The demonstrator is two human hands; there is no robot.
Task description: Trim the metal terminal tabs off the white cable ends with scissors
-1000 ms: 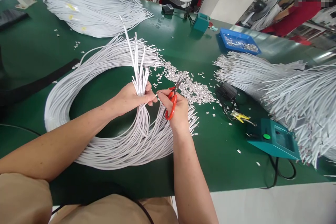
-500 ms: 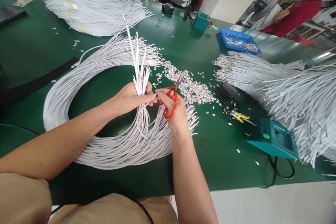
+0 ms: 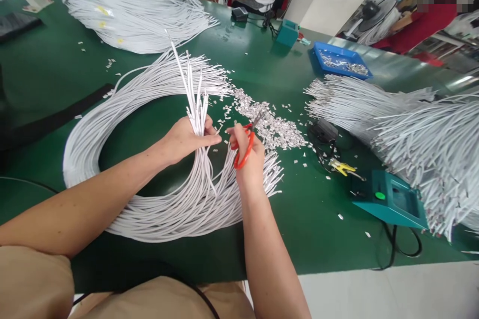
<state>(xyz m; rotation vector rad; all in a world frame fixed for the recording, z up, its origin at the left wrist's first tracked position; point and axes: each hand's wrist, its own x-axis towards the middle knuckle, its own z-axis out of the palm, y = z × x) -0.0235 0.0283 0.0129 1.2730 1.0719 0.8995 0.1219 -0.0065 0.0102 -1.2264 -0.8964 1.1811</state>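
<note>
Two hands are at the centre of the frame: our left hand grips an upright bundle of slim white cables, and our right hand holds red-handled metal scissors, its fingertips apart from the bundle. Whether they pinch anything, we cannot tell. Small silvery-white pieces lie right of centre on the green bench. We judge this a moment between handling single cable ends; reaching another calls for a steady left grip and blades angled away.
</note>
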